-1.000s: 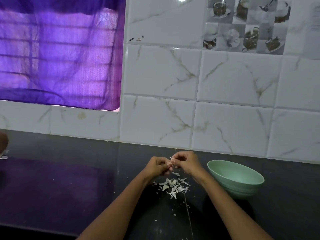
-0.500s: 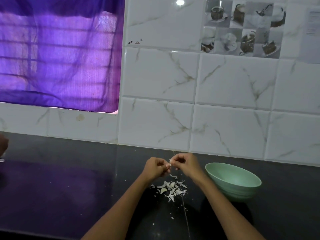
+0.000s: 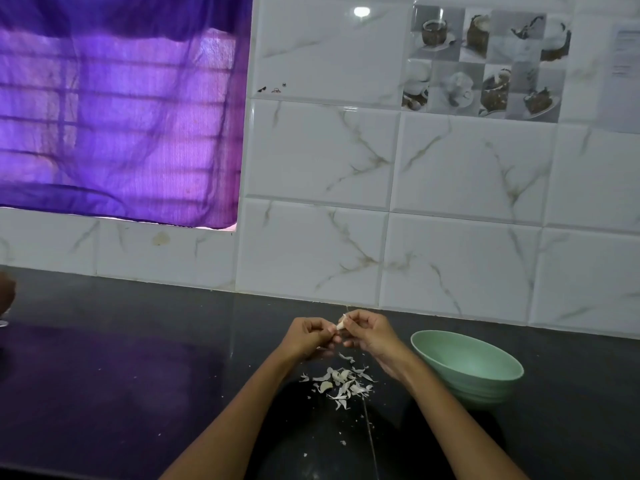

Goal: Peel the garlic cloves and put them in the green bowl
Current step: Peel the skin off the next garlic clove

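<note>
Pale garlic clove [image 3: 341, 322] is pinched between left hand [image 3: 309, 336] and right hand [image 3: 367, 332], lower centre, above peel scraps [image 3: 341, 382]; skin is best lifted from the tip. Green bowl [image 3: 465, 365] sits lower right on the counter [image 3: 138, 375].

head view, forward and down, countertop [image 3: 104, 375] near

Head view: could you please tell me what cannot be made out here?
- Garlic clove: mostly covered by both hands, left and right; how far it is peeled is unclear.
- Green bowl: near wall hides the bottom.
- Brown object: cut off by left edge.
</note>
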